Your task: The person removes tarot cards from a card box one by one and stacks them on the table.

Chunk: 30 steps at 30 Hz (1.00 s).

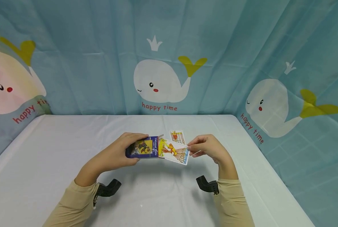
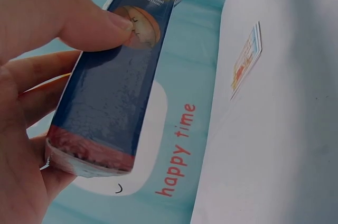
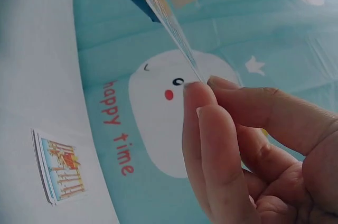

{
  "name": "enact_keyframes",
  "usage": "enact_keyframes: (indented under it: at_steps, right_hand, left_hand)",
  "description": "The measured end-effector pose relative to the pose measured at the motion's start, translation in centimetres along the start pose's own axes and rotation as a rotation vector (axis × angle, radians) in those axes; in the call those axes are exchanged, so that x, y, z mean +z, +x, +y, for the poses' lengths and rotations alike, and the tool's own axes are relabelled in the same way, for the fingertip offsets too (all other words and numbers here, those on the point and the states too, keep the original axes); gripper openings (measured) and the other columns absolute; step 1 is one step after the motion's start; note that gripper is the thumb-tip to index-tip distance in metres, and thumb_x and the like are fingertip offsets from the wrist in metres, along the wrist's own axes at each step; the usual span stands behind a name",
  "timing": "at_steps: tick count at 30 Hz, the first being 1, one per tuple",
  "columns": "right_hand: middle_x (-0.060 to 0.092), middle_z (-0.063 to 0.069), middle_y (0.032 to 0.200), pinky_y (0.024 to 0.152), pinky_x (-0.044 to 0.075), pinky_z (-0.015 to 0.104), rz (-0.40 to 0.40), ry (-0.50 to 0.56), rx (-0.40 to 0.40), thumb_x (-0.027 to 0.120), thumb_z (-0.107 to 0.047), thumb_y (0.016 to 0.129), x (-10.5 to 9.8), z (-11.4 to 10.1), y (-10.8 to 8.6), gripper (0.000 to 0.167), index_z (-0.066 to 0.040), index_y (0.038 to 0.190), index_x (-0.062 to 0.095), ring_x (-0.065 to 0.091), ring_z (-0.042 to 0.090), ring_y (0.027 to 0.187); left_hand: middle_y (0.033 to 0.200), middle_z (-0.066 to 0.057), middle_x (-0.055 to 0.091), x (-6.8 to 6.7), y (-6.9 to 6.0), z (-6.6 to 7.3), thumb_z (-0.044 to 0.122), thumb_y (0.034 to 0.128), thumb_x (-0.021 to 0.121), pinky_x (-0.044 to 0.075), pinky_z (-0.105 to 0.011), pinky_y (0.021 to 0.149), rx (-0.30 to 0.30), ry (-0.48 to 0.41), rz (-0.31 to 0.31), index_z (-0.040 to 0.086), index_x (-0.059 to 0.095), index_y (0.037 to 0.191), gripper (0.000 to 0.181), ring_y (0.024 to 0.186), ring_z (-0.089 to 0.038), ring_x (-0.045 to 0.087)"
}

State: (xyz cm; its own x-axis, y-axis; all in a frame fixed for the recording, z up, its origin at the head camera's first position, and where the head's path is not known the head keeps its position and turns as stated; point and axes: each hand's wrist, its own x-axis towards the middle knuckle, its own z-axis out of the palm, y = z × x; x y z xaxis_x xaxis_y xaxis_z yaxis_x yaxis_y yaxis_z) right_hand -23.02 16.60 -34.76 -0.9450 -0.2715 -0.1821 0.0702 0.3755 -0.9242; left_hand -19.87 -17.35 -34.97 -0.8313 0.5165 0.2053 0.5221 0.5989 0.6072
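A blue tarot card box (image 1: 143,147) with a yellow picture on its face lies sideways in my left hand (image 1: 116,151). The thumb and fingers grip it from opposite sides, and its narrow blue side (image 2: 113,92) faces the left wrist camera. From the box's right end sticks a tarot card (image 1: 174,151) printed with a bundle of rods. My right hand (image 1: 210,147) pinches that card's outer end between thumb and fingers; in the right wrist view the card is seen nearly edge-on. The card's inner end is hidden at the box mouth.
Behind the held card, a small stack of tarot cards (image 3: 60,168) lies on the white-covered table (image 1: 146,195). A blue curtain (image 1: 100,78) with whale prints hangs along the table's back and right side. Each wrist carries a black camera mount (image 1: 108,188).
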Motion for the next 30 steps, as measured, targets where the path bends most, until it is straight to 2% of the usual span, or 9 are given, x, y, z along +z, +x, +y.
enact_keyframes:
  at_steps: [6, 16, 22, 30]
  right_hand:
    - [0.072, 0.007, 0.083, 0.068, 0.059, 0.031, -0.017, -0.004, 0.025, 0.070, -0.008, 0.088, -0.8, 0.2, -0.2, 0.019, 0.008, 0.098, 0.069, 0.071, 0.017, 0.071]
    - [0.074, 0.006, 0.081, 0.069, 0.059, 0.027, 0.034, 0.079, 0.041, 0.068, -0.006, 0.091, -1.8, 1.1, -0.3, 0.020, 0.010, 0.103, 0.068, 0.072, 0.013, 0.071]
    - [0.073, 0.005, 0.085, 0.070, 0.058, 0.025, 0.117, 0.176, 0.042, 0.068, -0.004, 0.091, -1.6, 1.5, 0.2, 0.022, 0.011, 0.107, 0.065, 0.074, 0.013, 0.074]
    - [0.073, 0.003, 0.082, 0.071, 0.058, 0.025, 0.268, 0.328, 0.081, 0.066, -0.001, 0.092, 0.0, 2.7, 1.6, 0.025, 0.011, 0.114, 0.064, 0.074, 0.012, 0.073]
  left_hand:
    - [0.145, -0.012, 0.051, -0.3, -0.1, -0.2, 0.008, 0.0804, 0.077, 0.049, -0.046, 0.092, -0.014, -0.002, 0.009, 0.018, 0.048, 0.147, 0.074, 0.125, -0.030, 0.045]
    - [0.145, -0.011, 0.050, -0.4, -0.1, -0.3, 0.009, 0.0809, 0.077, 0.049, -0.046, 0.091, -0.005, -0.010, 0.004, 0.018, 0.048, 0.148, 0.074, 0.125, -0.029, 0.045]
    - [0.145, -0.011, 0.051, -0.5, 0.0, -0.3, 0.010, 0.0808, 0.076, 0.049, -0.046, 0.092, 0.010, -0.010, 0.009, 0.015, 0.048, 0.147, 0.072, 0.124, -0.028, 0.045]
    - [0.145, -0.011, 0.051, -0.5, -0.1, -0.3, 0.009, 0.0806, 0.076, 0.048, -0.046, 0.093, 0.013, -0.003, 0.012, 0.014, 0.048, 0.147, 0.072, 0.123, -0.028, 0.046]
